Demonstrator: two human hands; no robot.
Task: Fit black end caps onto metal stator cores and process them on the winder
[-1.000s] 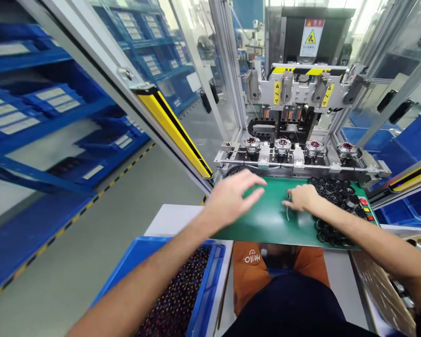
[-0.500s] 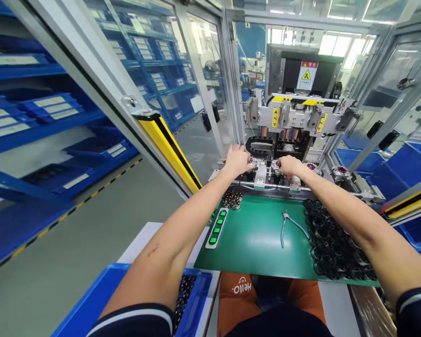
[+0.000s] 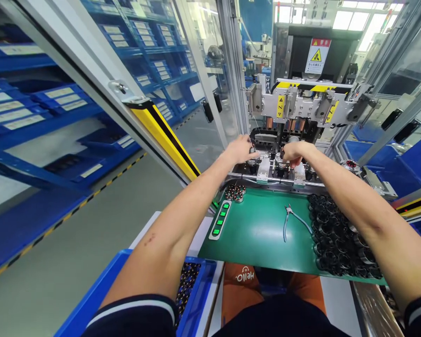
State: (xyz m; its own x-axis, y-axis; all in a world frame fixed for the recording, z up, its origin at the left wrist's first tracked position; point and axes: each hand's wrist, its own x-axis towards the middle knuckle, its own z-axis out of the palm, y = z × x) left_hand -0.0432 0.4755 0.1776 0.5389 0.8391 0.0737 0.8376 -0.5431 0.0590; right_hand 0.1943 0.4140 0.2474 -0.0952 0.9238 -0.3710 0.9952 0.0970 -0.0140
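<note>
Both arms reach forward to the row of fixtures at the front of the machine. At the leftmost fixture [image 3: 253,161], my left hand [image 3: 239,150] is closed on a dark ring-shaped motor stator [image 3: 253,143], mostly hidden by the fingers. My right hand [image 3: 294,152], fingers bent down, pinches another stator [image 3: 282,152] tilted on edge at the second fixture [image 3: 280,164]. A red-topped part sits in the far-right fixture [image 3: 351,165]. My right forearm partly hides the fixture between.
Pliers [image 3: 289,210] lie on the green mat [image 3: 259,238]. Copper-wound stators [image 3: 235,192] and a green-lit button strip [image 3: 220,220] are at its left, many black rings [image 3: 337,234] at its right. A blue bin [image 3: 196,299] of parts stands lower left. Yellow light-curtain bars [image 3: 164,140] flank the opening.
Both hands have risen slightly from their fixtures, and the stators in them now show as lifted or tilted. The camera view has shifted a little.
</note>
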